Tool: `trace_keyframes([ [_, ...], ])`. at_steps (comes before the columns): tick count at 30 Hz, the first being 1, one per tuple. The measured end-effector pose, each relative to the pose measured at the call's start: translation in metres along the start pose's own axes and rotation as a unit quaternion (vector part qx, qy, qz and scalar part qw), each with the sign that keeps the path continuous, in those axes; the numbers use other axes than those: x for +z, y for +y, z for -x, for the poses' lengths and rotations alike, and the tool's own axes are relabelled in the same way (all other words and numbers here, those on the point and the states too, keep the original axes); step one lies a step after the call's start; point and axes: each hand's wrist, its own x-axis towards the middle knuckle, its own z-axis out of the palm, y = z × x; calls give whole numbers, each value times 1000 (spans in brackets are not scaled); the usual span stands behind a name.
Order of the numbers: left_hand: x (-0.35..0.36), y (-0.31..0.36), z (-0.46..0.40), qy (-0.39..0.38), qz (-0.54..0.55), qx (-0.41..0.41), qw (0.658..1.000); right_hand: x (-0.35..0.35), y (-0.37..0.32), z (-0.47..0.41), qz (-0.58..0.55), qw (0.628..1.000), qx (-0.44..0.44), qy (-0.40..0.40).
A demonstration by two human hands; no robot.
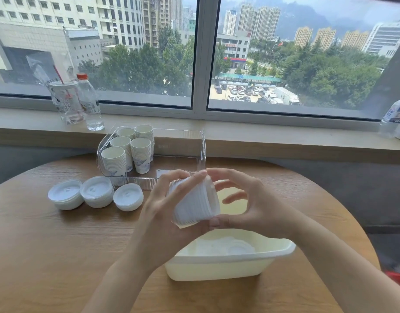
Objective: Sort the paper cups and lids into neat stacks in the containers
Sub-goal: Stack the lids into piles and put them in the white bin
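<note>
Both hands hold a lid stack (194, 203) on its side above the bin (228, 263), near the table's front edge. Left hand (165, 206) wraps it; right hand's (251, 199) thumb and forefinger pinch its right end. Stack axis runs left-right, tilted.

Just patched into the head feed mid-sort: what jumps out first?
Both hands hold a stack of white lids on its side over the cream tub: left hand wraps it, right hand pinches its rim. Behind, the clear bin holds five cup stacks at its left end. Three lid stacks sit on the table left of the hands.
</note>
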Motion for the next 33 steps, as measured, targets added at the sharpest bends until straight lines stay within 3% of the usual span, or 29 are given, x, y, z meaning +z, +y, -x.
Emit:
trace_keyframes([
  [12, -2, 1, -3, -30, -31, 1, 999, 4, 0, -2, -2, 1000, 15, 15],
  [20, -4, -7, 3, -13, -64, -16, 998, -7, 27, -5, 44, 993, 91, -62],
  [26, -4, -13, 10, -23, -95, -2, 995, 1, 68, -11, 161, 933, 204, -249],
  [33, -3, -17, 12, -16, -94, 0, 995, 23, 93, -14, 277, 863, 243, -345],
])
